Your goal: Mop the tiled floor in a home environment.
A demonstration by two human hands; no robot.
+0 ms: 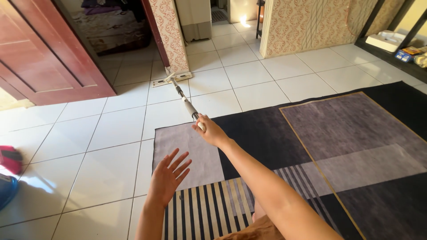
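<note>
Right hand [210, 130] grips the flat mop [178, 86] handle, arm stretched out, mop head on the white tile floor [111, 133] by the papered wall corner [171, 35], left hand [169, 175] open, fingers spread above the striped rug [356, 146].

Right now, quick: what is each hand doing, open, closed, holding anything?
Left hand: open, fingers spread, holding nothing, raised over the rug's edge.
Right hand: closed in a grip on the mop handle, arm stretched forward.
</note>
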